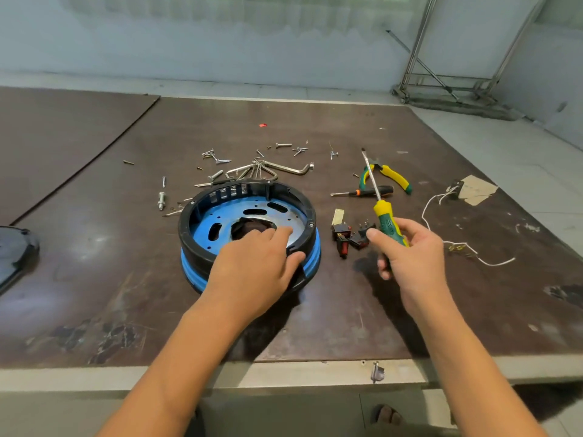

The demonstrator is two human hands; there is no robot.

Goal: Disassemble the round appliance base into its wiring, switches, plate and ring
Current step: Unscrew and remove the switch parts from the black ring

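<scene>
The round appliance base [202, 222] sits mid-table, a black ring over a blue band. Inside it lies a blue perforated plate [227, 216]. My left hand [255, 266] grips the base's near right rim, thumb outside, fingers reaching in over the plate. My right hand [410, 257] holds a green-and-yellow screwdriver [383, 216] upright, tip pointing away, to the right of the base. Black and red switches [345, 236] lie on the table between the base and my right hand. White wiring [441, 200] trails at the right.
Loose screws and bolts [217, 159] and hex keys [284, 168] are scattered behind the base. Yellow-green pliers [391, 175] and a small black screwdriver [366, 192] lie behind my right hand. A dark cover [15, 253] sits at the left edge. Cardboard scrap [476, 189] lies far right.
</scene>
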